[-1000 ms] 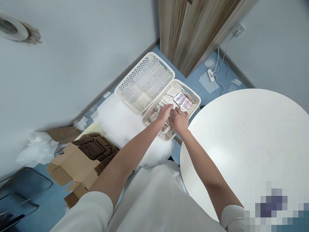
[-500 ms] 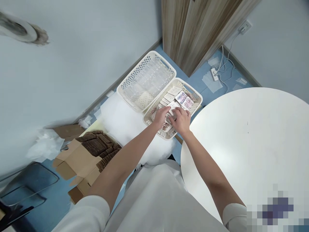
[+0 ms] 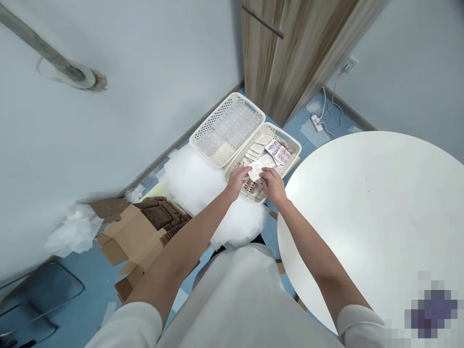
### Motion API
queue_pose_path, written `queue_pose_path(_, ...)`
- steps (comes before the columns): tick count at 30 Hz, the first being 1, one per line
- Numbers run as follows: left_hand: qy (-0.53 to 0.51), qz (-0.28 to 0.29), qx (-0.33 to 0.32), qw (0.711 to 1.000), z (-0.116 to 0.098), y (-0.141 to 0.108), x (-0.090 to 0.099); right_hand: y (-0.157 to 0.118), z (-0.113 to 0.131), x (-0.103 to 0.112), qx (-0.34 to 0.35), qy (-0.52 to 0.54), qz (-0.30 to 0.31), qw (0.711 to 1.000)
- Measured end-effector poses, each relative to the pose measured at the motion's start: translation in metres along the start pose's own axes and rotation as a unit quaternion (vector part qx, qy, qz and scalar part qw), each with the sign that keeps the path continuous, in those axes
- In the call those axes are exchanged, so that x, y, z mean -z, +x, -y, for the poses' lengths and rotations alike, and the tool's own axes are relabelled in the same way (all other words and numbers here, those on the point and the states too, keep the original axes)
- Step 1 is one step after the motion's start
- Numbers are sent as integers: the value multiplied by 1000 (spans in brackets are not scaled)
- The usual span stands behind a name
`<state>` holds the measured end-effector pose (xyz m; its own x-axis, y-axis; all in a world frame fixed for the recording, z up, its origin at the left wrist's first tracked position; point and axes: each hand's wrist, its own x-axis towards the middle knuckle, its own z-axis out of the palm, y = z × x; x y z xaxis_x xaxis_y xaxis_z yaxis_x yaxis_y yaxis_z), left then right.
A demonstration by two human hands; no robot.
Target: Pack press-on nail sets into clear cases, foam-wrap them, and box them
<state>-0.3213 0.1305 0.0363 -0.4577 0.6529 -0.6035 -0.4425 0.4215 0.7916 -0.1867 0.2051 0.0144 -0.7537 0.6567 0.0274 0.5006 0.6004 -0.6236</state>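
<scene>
A flat white card with printed lines (image 3: 260,167) is held between my two hands, above the nearer basket. My left hand (image 3: 237,181) pinches its left end, and my right hand (image 3: 274,185) grips its right end. Below them lies the white plastic basket (image 3: 297,147), filled with similar white cards. Two small packs of purple and pink pieces (image 3: 278,152) rest face up among these. Close under my hands is a pack with brown pieces (image 3: 251,186). What the pieces are is too small to tell.
A second basket (image 3: 192,140) with clear plastic trays adjoins on the left. White fluffy padding (image 3: 195,181) lies nearer me. An open cardboard box (image 3: 136,229) with brown packs stands at left, and a round white table (image 3: 362,208) at right. A power strip (image 3: 316,123) lies behind.
The printed card has come up clear of the pile and shows more fully between my hands. My right fingers have drawn in to its edge. The whole view has shifted slightly.
</scene>
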Motion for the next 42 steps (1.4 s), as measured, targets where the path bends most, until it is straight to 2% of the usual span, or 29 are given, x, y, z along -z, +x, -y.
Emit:
queue_pose_path(6,18,35,-36,999,7,-48,12,-47,34,8,23,5,-76,997)
queue_pose_path(13,-21,63,-77,995,39,-110,28,-126,73,11,23,11,-173,985)
queue_pose_path(16,-29,95,-88,991,55,-135,29,-163,85,11,16,10,-200,980)
queue_pose_path(21,22,156,-105,982,72,-169,20,-218,99,17,-23,17,-238,971)
queue_pose_path(26,108,214,-174,955,90,-188,3,-263,103,31,-74,45,-261,961)
queue_pose_path(30,196,263,-206,922,102,-198,-16,-299,99,43,-158,97,-289,939)
queue_pose_path(33,244,306,-227,892,109,-204,-38,-325,91,54,-225,174,-315,905)
queue_pose_path(37,278,360,-245,856,118,-214,-76,-356,69,71,-281,279,-347,851)
queue_pose_path(40,281,382,-227,851,124,-225,-107,-377,46,84,-296,355,-373,804)
queue_pose_path(42,265,392,-195,859,128,-233,-127,-388,30,93,-294,404,-390,773)
